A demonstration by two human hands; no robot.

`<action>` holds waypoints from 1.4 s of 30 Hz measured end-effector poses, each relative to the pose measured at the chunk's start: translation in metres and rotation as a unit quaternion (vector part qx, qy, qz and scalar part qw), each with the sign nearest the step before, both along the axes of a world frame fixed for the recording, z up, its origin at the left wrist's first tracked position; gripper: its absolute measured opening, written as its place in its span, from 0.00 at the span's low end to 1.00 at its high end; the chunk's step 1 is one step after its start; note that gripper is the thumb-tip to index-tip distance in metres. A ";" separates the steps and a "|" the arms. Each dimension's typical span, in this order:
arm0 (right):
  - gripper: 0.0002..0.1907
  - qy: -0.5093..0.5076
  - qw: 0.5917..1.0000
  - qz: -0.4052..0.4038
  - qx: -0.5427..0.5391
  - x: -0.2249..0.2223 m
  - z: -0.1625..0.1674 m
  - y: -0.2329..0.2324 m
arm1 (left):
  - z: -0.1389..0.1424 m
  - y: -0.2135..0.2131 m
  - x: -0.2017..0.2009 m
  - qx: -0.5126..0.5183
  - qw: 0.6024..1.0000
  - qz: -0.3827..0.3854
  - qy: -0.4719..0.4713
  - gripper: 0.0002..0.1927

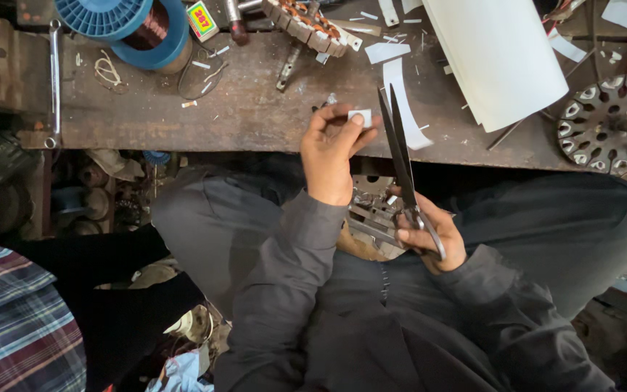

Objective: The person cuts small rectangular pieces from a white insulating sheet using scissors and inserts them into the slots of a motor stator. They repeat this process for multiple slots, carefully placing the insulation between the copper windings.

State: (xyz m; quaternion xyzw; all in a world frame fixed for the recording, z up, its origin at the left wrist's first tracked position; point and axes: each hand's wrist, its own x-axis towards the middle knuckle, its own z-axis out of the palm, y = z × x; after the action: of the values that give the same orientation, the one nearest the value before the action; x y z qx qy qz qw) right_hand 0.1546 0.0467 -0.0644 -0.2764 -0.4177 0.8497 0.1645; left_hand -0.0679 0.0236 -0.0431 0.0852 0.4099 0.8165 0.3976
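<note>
Dark grey sleeves nearest cam: left hand (pixel 330 149) fingers pinch a small white paper piece (pixel 360 116) over the tabletop (pixel 255 109) edge, right hand (pixel 429 236) grips long scissors (pixel 403 156), blades slightly parted beside it; cut strips (pixel 400 101) already lie there, white sheet (pixel 498 58) uncut.

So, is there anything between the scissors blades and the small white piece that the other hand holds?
Nothing visible. The left hand pinches the small white piece just left of the scissors, held in the right hand; only open air separates them.
</note>
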 end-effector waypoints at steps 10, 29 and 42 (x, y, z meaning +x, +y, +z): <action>0.42 -0.007 0.999 0.010 0.030 0.004 -0.001 -0.003 | 0.006 0.001 0.010 -0.056 0.998 0.019 0.039 0.11; 0.40 -0.017 0.999 0.005 0.039 0.007 -0.010 -0.002 | 0.006 0.000 0.009 0.004 0.998 0.018 0.052 0.09; 0.39 -0.136 0.962 -0.035 0.235 -0.008 0.032 0.016 | 0.009 -0.007 0.004 -0.011 0.988 0.002 0.155 0.20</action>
State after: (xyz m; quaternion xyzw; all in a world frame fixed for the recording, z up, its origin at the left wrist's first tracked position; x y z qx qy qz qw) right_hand 0.1462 0.0626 -0.0319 -0.3572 -0.6142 0.6756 0.1968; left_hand -0.0636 0.0169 -0.0341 0.2054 0.4758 0.7896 0.3285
